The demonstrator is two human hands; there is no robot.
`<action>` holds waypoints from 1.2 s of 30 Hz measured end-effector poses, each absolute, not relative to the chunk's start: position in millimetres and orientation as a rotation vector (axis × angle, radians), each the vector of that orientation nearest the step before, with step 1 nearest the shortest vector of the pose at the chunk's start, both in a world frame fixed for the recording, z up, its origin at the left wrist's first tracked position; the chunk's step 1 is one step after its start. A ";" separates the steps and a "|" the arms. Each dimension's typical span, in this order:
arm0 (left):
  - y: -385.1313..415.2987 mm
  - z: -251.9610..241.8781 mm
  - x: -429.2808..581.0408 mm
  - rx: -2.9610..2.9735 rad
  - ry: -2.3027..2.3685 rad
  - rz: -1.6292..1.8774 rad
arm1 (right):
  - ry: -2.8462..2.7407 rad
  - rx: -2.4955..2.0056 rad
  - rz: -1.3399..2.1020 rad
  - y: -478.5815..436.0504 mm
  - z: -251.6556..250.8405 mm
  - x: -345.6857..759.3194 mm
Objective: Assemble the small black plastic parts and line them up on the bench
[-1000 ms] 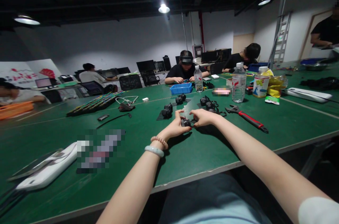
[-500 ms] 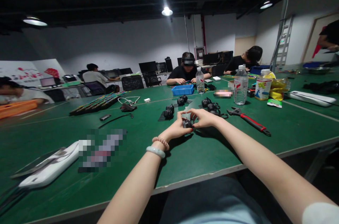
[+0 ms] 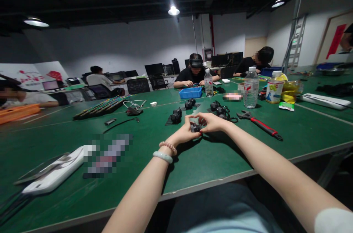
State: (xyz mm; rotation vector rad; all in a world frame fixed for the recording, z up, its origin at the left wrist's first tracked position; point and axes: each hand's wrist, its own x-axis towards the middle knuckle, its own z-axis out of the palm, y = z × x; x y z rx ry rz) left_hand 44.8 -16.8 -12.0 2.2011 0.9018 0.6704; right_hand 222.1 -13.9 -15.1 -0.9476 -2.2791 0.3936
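Between my two hands is a small round black part (image 3: pixel 195 128), its exact kind too small to make out. My left hand (image 3: pixel 185 131) grips its left side, with a bead bracelet and a pale bangle on that wrist. From the right, my right hand (image 3: pixel 212 122) closes its thumb and fingers on the same part. Just beyond my hands lie similar black parts: one (image 3: pixel 175 116) to the left, another (image 3: pixel 190 104) farther back, and a group (image 3: pixel 219 108) at the right, partly behind my right hand.
A red-handled adjustable wrench (image 3: pixel 264 127) lies to the right. Behind stand water bottles (image 3: pixel 250 91), a labelled bottle (image 3: pixel 274 88) and a blue tray (image 3: pixel 190 93). A white power strip (image 3: pixel 55 174) lies at the left on the green table (image 3: pixel 143 174). Co-workers sit across and at the left.
My hands keep their hold on the black part, with hardly any shift. The view moves very slightly. At the far right, a standing person has moved toward the picture's edge.
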 end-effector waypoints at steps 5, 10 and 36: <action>-17.0 -10.3 44.7 2.216 0.909 0.641 | -2.266 -0.945 0.398 -12.3 -16.7 222.2; -14.3 -12.2 43.2 2.222 0.911 0.648 | -2.255 -0.949 0.418 -12.4 -16.6 222.2; -14.2 -11.6 43.5 2.217 0.906 0.632 | -2.221 -0.971 0.482 -11.4 -17.6 221.9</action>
